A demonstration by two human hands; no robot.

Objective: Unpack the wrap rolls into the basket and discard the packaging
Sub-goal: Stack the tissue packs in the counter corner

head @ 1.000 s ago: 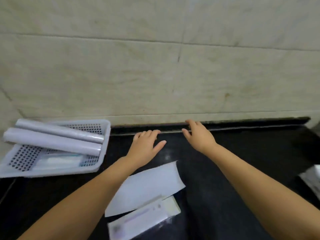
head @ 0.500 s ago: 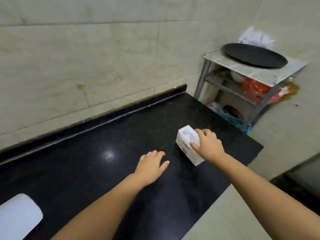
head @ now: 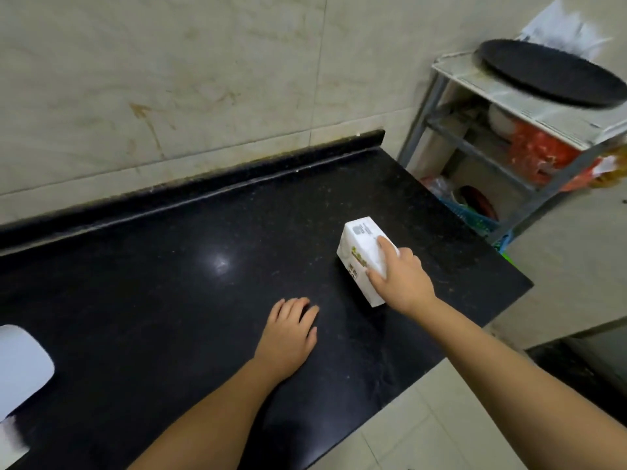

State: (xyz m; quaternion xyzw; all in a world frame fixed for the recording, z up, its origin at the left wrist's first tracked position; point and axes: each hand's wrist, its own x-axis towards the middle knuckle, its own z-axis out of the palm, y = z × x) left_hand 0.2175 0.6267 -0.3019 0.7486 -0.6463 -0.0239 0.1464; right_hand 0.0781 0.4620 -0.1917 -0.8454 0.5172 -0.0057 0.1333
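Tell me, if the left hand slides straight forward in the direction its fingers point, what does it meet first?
The left hand lies flat on the black counter, fingers pointing up and slightly right. That line seems to pass left of the white box under the right hand, so probably only bare counter, then the raised back edge.

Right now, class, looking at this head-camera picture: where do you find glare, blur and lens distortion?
Head view: glare, a bright spot on the black counter; blur, the box print under the right hand is unreadable and the white paper above the shelf smears; distortion, the counter's back edge bows and the forearms swell near the frame edge.
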